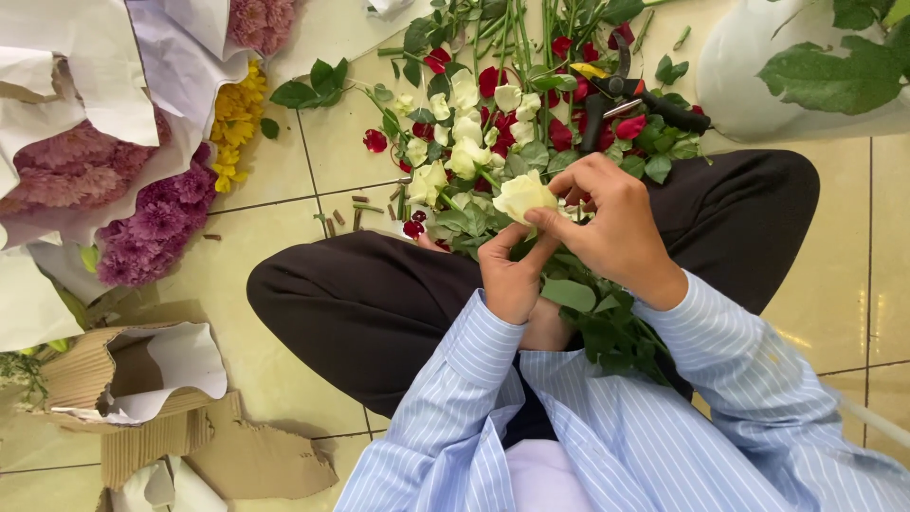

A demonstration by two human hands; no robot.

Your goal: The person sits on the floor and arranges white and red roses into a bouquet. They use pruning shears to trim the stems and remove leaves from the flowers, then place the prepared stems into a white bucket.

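I sit on a tiled floor with dark trousers and striped blue sleeves. My left hand [510, 273] grips the stem of a cream white rose [522, 194] just under its head. My right hand [607, 223] pinches the outer petals of that same rose from the right. Green leaves [607, 327] of the stem hang down over my lap between the two arms.
Several white and red roses [464, 128] lie on the floor ahead, with black-handled pruning shears [626, 95] on them. Purple and yellow flowers in white paper [161, 209] lie to the left. Torn cardboard [142, 398] sits at lower left. A white pot [758, 76] stands upper right.
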